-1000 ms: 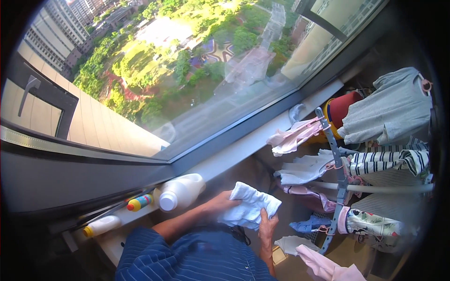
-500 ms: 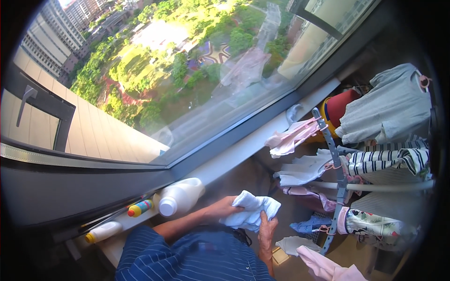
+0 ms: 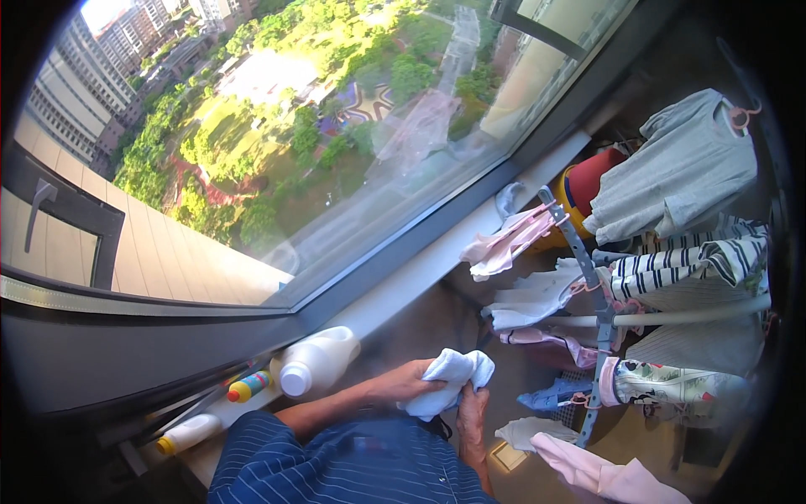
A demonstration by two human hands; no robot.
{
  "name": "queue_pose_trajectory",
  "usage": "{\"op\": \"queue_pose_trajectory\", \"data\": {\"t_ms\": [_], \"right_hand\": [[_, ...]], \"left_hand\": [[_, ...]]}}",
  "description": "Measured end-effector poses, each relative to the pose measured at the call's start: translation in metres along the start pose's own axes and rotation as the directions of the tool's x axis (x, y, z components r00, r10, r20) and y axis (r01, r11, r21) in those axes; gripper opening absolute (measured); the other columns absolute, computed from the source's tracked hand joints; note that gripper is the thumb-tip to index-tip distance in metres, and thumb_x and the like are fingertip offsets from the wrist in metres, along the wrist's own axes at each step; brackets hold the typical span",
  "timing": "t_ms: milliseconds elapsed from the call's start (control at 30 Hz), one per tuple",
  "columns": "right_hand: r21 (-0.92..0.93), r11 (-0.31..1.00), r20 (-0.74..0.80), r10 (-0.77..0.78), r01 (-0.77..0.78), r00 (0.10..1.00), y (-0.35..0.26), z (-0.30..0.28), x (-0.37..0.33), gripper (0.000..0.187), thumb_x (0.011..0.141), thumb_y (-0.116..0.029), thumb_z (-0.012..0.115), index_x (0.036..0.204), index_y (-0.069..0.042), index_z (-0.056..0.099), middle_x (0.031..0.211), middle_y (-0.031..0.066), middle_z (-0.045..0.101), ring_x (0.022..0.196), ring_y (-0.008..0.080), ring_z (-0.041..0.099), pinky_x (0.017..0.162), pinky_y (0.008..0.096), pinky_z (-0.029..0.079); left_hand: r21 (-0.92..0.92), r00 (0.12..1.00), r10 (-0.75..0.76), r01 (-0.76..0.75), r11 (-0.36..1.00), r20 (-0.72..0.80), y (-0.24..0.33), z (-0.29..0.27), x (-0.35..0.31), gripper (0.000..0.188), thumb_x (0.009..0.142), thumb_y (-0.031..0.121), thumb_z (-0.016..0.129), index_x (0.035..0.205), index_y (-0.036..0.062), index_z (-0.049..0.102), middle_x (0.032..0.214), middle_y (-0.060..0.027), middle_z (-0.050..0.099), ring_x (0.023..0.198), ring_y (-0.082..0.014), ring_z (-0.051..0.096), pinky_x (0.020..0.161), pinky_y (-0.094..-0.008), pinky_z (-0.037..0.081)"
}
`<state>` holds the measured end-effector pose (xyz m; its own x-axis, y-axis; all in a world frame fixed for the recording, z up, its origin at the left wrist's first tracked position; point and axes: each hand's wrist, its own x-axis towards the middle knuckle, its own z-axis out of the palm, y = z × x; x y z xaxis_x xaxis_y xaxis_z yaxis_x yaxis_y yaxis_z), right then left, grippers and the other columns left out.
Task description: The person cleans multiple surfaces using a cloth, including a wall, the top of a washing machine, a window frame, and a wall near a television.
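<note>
A folded, pale blue-white cloth (image 3: pixel 451 378) is held up between both hands in front of my body. My left hand (image 3: pixel 410 380) grips its left side, thumb and fingers closed on the fabric. At its lower right edge, my right hand (image 3: pixel 473 412) pinches the cloth. Part of each hand's fingers is hidden behind the folds. To the right stands a drying rack with a grey perforated bar (image 3: pixel 598 294), hung with small garments; the nearest are a blue piece (image 3: pixel 550 397) and a whitish piece (image 3: pixel 537 431).
A large white jug (image 3: pixel 323 361), a yellow-and-blue bottle (image 3: pixel 250 386) and a white bottle with a yellow cap (image 3: pixel 189 434) rest along the window ledge at left. Hanging at right are a grey shirt (image 3: pixel 680 172), a striped garment (image 3: pixel 684 273) and pink garments (image 3: pixel 600 470).
Both hands have turned the cloth, so its upper part now folds over differently. The view has shifted slightly, moving the rack a little to the left.
</note>
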<state>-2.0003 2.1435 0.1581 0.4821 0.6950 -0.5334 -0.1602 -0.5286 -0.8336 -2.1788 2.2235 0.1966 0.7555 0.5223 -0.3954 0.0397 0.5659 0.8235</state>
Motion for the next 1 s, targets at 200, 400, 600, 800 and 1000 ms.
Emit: {"op": "queue_pose_trajectory", "data": {"t_ms": [200,400,600,800,1000], "right_hand": [[0.051,0.995,0.077,0.087,-0.091,0.993,0.003,-0.002,-0.002,0.037,0.093,-0.022,0.057,0.119,0.006,0.054,0.104,0.0162,0.063,0.094,0.0229,0.063,0.079,0.032,0.051],[0.062,0.997,0.109,0.033,-0.04,0.993,0.012,-0.008,0.0,0.037,0.095,-0.021,0.056,0.121,0.005,0.053,0.106,0.0151,0.062,0.095,0.0212,0.062,0.079,0.0307,0.051],[0.089,0.992,0.077,0.084,-0.091,0.994,-0.009,0.005,-0.009,0.03,0.094,-0.012,0.054,0.119,0.005,0.053,0.107,0.0098,0.059,0.096,0.0154,0.058,0.082,0.0286,0.048],[-0.002,0.997,0.078,0.08,-0.08,0.994,0.006,0.001,-0.002,0.041,0.096,-0.028,0.053,0.119,0.006,0.056,0.102,0.0146,0.064,0.09,0.0201,0.063,0.075,0.0298,0.05],[0.045,0.997,0.069,0.061,-0.064,0.996,0.009,0.007,-0.001,0.042,0.095,-0.028,0.054,0.117,0.008,0.056,0.101,0.016,0.065,0.089,0.0207,0.064,0.073,0.0293,0.051]], "left_hand": [[0.005,0.998,-0.023,0.023,1.0,0.052,0.0,0.002,-0.001,0.046,0.094,0.022,0.057,0.135,0.0053,0.044,0.125,-0.0132,0.056,0.115,-0.0217,0.052,0.1,-0.0371,0.041],[-0.012,0.999,-0.037,0.038,0.999,0.024,0.007,0.008,-0.001,0.046,0.094,0.023,0.056,0.135,0.0047,0.044,0.125,-0.013,0.055,0.116,-0.0216,0.052,0.099,-0.0368,0.041],[0.006,0.998,0.034,-0.035,0.999,0.045,-0.001,0.002,-0.003,0.053,0.094,0.032,0.057,0.136,0.0044,0.043,0.127,-0.0168,0.054,0.116,-0.0263,0.053,0.1,-0.0399,0.041],[-0.001,0.997,0.042,-0.042,0.999,0.066,0.001,0.0,-0.004,0.052,0.093,0.032,0.057,0.134,0.0029,0.045,0.125,-0.0178,0.055,0.114,-0.0263,0.054,0.099,-0.0383,0.042],[-0.059,0.999,0.037,-0.036,0.998,0.024,0.004,-0.002,-0.009,0.049,0.093,0.026,0.056,0.134,0.0025,0.045,0.124,-0.0172,0.056,0.113,-0.025,0.054,0.098,-0.0363,0.041]]}}
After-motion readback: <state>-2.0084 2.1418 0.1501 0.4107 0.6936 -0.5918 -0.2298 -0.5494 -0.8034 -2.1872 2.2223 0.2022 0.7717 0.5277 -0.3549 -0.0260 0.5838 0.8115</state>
